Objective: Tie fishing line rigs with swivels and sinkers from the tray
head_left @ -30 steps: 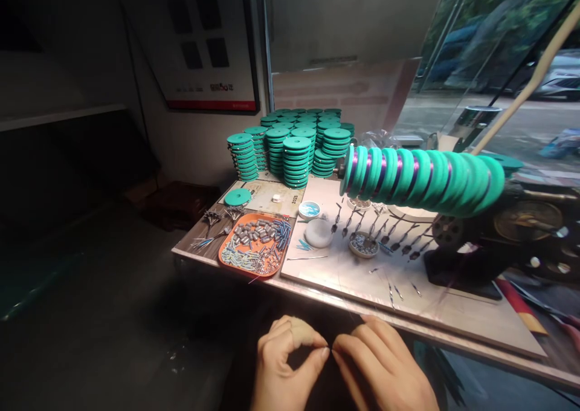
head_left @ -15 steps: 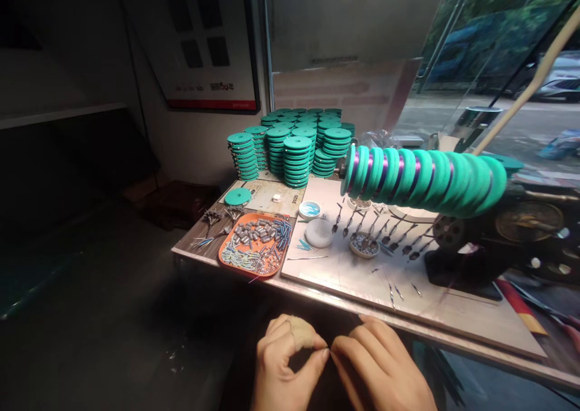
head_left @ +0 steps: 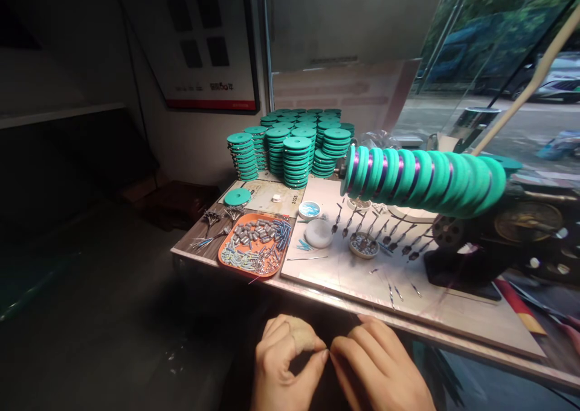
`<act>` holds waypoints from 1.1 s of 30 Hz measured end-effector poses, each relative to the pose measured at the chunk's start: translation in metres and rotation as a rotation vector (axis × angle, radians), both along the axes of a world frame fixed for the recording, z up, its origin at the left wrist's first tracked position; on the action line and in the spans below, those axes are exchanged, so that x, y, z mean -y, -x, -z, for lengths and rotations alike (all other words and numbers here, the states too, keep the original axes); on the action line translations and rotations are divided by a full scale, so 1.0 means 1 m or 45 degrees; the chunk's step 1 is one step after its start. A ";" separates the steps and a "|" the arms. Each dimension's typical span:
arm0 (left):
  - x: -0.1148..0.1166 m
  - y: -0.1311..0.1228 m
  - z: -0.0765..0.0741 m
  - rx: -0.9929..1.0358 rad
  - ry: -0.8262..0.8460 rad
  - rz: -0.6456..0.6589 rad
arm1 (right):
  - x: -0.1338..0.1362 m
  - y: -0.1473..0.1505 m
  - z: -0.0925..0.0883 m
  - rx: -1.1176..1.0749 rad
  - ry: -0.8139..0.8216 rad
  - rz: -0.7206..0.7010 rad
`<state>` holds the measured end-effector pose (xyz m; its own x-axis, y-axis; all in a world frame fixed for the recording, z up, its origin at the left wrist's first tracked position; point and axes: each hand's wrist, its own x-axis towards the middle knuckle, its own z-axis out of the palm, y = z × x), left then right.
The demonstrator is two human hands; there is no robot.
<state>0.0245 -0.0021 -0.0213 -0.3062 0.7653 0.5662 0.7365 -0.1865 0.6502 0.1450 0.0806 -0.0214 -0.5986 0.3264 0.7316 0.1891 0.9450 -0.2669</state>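
Observation:
My left hand (head_left: 283, 365) and my right hand (head_left: 378, 368) are held together below the near edge of the table (head_left: 317, 290). Both hands are closed in a pinch, fingertips meeting at the middle. What they pinch is too small to make out; it may be a thin line. A tan patch covers the left index finger. A row of green spools (head_left: 421, 178) wound with purple line hangs on a horizontal spindle above the table at the right.
Stacks of green discs (head_left: 294, 148) stand at the back. An orange tray (head_left: 254, 251) holds several small metal and blue pieces. Small dishes (head_left: 318, 233) and a row of hooks with sinkers (head_left: 380, 229) lie on the white board. A dark winding machine (head_left: 498, 236) sits right.
Both hands stay pinched together and have shifted only slightly. The rest of the scene is unchanged.

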 end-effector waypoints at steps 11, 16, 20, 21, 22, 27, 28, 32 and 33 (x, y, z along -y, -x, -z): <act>0.002 0.000 -0.005 -0.129 -0.034 -0.035 | 0.002 0.001 -0.001 0.001 -0.001 0.006; 0.001 0.001 -0.006 -0.161 -0.050 -0.044 | 0.002 0.003 -0.001 -0.001 -0.009 -0.009; 0.000 0.001 -0.006 -0.181 -0.056 -0.056 | 0.004 0.004 -0.001 -0.006 0.009 -0.005; 0.000 0.001 -0.006 -0.185 -0.056 -0.056 | 0.004 0.004 -0.001 -0.004 0.008 -0.003; 0.000 0.001 -0.006 -0.187 -0.054 -0.056 | 0.004 0.004 0.000 0.000 0.002 -0.002; 0.001 0.000 -0.008 -0.184 -0.041 -0.068 | 0.004 0.003 0.000 0.018 -0.012 0.023; 0.002 0.000 -0.008 -0.185 -0.038 -0.069 | 0.004 0.003 0.000 0.022 -0.011 0.021; 0.002 0.000 -0.008 -0.179 -0.036 -0.070 | 0.004 0.002 0.002 0.018 0.005 0.020; 0.002 0.000 -0.008 -0.175 -0.038 -0.070 | 0.004 0.002 0.002 0.015 0.008 0.027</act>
